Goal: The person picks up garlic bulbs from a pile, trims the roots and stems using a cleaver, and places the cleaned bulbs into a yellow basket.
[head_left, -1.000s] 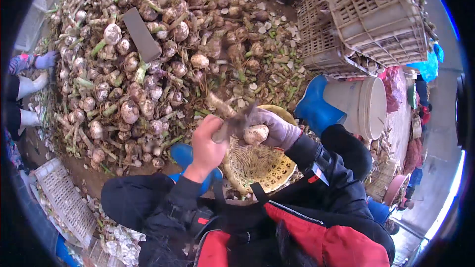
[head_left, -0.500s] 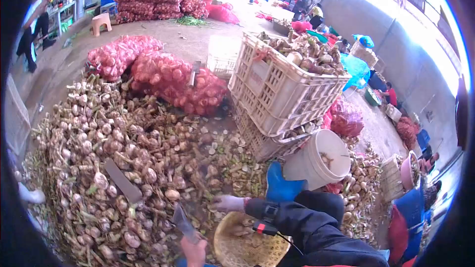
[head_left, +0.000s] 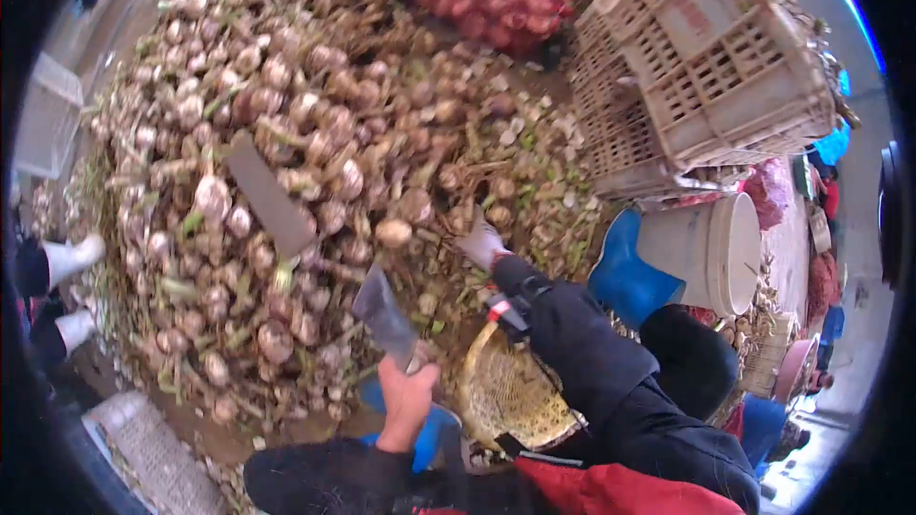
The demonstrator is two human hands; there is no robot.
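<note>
Hand (head_left: 484, 242), our pale-gloved right, reaches to round, whitish-brown heaped garlic bulbs (head_left: 351, 178), its grip unclear to us; our bare left hand (head_left: 407, 394) clenches a broad grey metal knife (head_left: 385, 310). Bulbs look firm and light, best held mid-body, clear of the blade's edge; room opens over the yellow openwork basket (head_left: 536, 414).

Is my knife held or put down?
Held: your left hand grips the knife at its handle end, blade extending toward the garlic pile.
</note>
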